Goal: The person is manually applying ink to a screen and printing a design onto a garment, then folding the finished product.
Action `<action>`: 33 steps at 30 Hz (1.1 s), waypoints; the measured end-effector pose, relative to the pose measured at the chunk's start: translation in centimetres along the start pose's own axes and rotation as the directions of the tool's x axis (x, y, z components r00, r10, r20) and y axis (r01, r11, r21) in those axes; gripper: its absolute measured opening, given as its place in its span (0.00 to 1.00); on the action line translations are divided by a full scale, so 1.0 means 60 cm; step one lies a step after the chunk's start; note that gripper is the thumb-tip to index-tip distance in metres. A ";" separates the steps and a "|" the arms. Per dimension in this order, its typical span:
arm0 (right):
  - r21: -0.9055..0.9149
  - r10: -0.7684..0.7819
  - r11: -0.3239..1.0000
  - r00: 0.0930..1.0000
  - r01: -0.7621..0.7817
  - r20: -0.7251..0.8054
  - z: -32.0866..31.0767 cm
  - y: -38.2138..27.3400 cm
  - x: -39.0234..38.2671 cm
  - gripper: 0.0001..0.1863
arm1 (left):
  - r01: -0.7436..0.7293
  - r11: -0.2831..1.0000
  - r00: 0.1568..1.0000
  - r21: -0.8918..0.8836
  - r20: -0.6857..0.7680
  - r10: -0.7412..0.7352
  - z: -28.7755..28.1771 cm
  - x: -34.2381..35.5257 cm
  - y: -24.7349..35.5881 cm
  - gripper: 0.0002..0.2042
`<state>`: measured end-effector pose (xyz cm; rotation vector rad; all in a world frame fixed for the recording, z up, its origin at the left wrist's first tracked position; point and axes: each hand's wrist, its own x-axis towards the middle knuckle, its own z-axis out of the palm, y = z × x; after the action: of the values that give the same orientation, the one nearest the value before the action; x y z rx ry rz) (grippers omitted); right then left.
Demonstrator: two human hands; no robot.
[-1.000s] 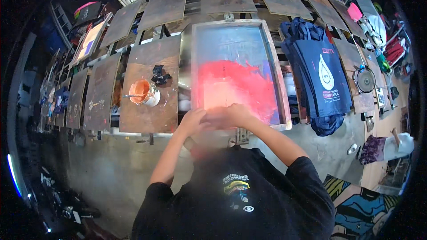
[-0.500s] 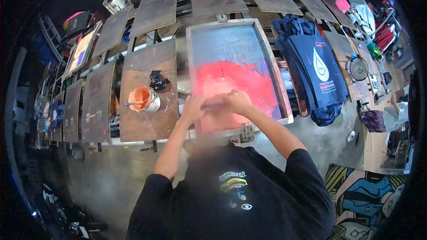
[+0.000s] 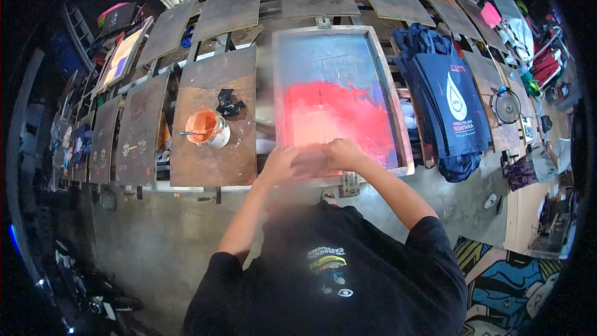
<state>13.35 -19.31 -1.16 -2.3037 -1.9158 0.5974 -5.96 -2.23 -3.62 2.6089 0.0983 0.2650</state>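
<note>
A screen-printing frame [image 3: 379, 50] with a wooden border lies in front of me. Red ink [image 3: 348, 112] covers the near part of its mesh, and the far part is bluish. Near the frame's close edge, both my hands are closed around a squeegee [image 3: 309, 162], which is blurred by a smudge in the picture. My left hand [image 3: 280, 165] grips its left end and my right hand [image 3: 346, 154] its right end. The blade under the hands is hidden.
On the board to the left stand a tub of orange-red ink [image 3: 207, 129] and a crumpled black rag [image 3: 230, 103]. Navy tote bags [image 3: 451, 96] with white prints hang over a board at right. More flat boards [image 3: 227, 9] line the far side. A small round fan [image 3: 505, 106] sits farther right.
My hands have drawn the squeegee toward me, closer to the frame's near edge. The whole view has shifted slightly, so the table appears a little farther right.
</note>
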 end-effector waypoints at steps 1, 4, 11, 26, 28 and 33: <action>-0.005 -0.038 0.999 0.999 0.038 -0.015 -0.009 0.006 0.008 0.29 | 0.011 1.000 1.000 0.000 -0.002 -0.011 0.004 0.000 -0.005 0.21; -0.006 -0.078 0.997 0.995 0.078 -0.055 -0.028 0.027 0.039 0.23 | 0.070 0.998 0.995 -0.005 -0.071 -0.070 -0.003 0.025 -0.016 0.21; -0.074 -0.114 0.992 0.970 0.100 -0.215 -0.036 0.028 0.064 0.22 | 0.133 0.990 0.987 0.048 -0.102 -0.128 -0.032 0.046 -0.015 0.21; -0.028 -0.158 0.988 0.974 0.155 -0.162 -0.001 0.037 -0.008 0.20 | 0.147 0.983 0.988 0.106 0.034 -0.152 0.010 0.011 0.030 0.20; -0.045 -0.172 0.985 0.959 0.166 -0.227 -0.011 0.042 0.007 0.18 | 0.161 0.978 0.986 0.134 -0.061 -0.154 0.001 0.029 0.031 0.19; -0.215 -0.215 0.963 0.940 0.160 -0.263 -0.037 0.044 0.031 0.10 | 0.219 0.961 0.970 0.168 -0.146 -0.196 -0.003 0.047 0.042 0.18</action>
<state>16.85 -17.70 -0.37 -2.1268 -2.0914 0.0577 -3.20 -4.00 -1.70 2.7330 0.4601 0.3629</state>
